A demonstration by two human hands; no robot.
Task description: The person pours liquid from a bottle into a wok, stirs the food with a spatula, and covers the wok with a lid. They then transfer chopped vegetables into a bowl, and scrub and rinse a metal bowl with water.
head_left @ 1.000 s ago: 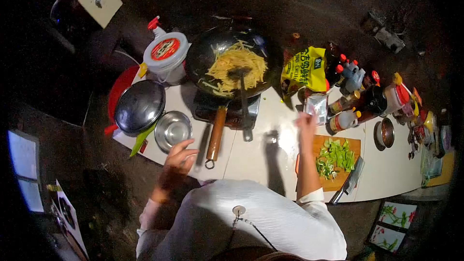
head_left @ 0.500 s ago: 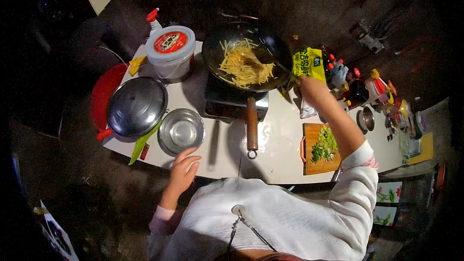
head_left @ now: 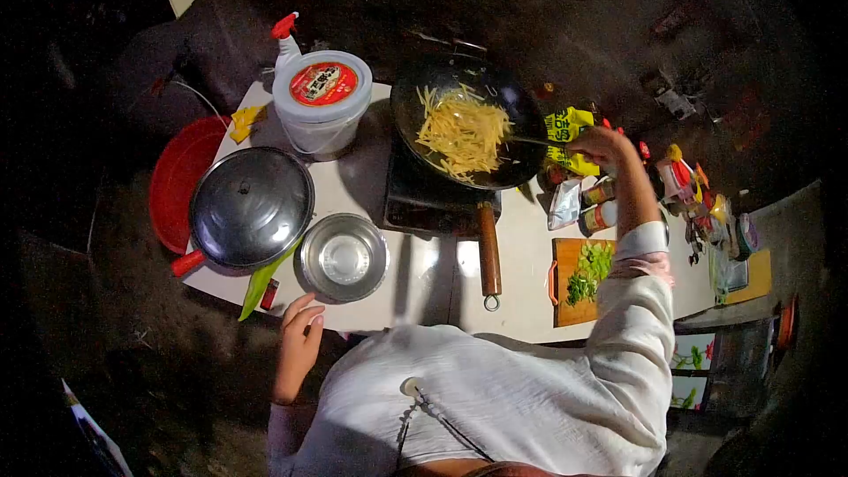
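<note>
Head view: right hand (head_left: 602, 147) is holding a spatula (head_left: 532, 140)

Its fingers are curling around one end. The spatula is reaching left to the yellow strips (head_left: 461, 137), which are lying in the black pan (head_left: 523, 161). The left hand (head_left: 299, 352) is hanging half open, holding nothing that shows, and a silver bowl (head_left: 382, 267) is sitting just past its fingertips. Strips could spill if the spatula is pushing too hard. The pan could slide, because no hand is holding its wooden handle (head_left: 489, 252). A yellow bag (head_left: 570, 124) is sitting beside the right hand, maybe crowding it.
</note>
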